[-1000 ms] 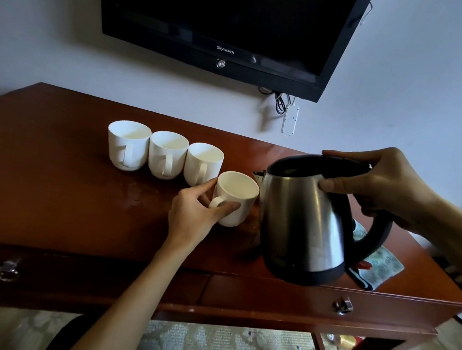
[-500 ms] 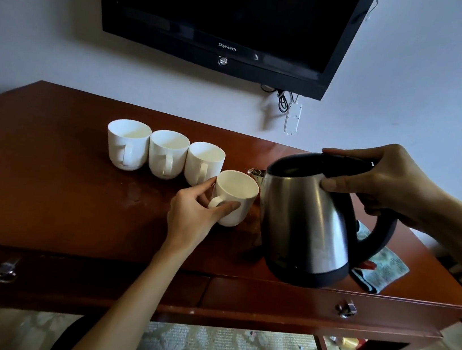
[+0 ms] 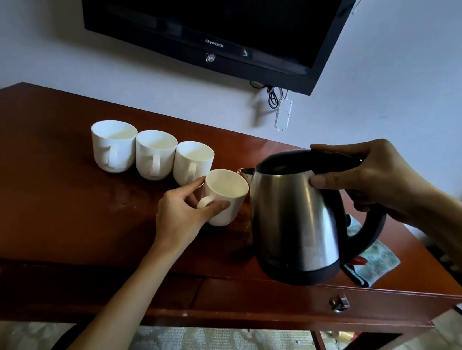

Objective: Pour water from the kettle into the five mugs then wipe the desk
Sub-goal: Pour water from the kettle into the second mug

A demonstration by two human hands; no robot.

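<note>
Three white mugs [image 3: 152, 154] stand in a row on the tabletop [image 3: 28, 191], then the left hand [image 3: 182, 218] curls its fingers [image 3: 218, 205] round a fourth mug [image 3: 224, 196], and the right hand [image 3: 372, 177] grips the tilted steel kettle [image 3: 298, 217], spout at that mug's rim.

Desk [image 3: 26, 205]: three mugs [image 3: 154, 153] in a row at rear left; fourth mug [image 3: 225, 196] before their right end; kettle [image 3: 297, 222] right of it; cloth [image 3: 374, 263] behind kettle, near right edge.
</note>
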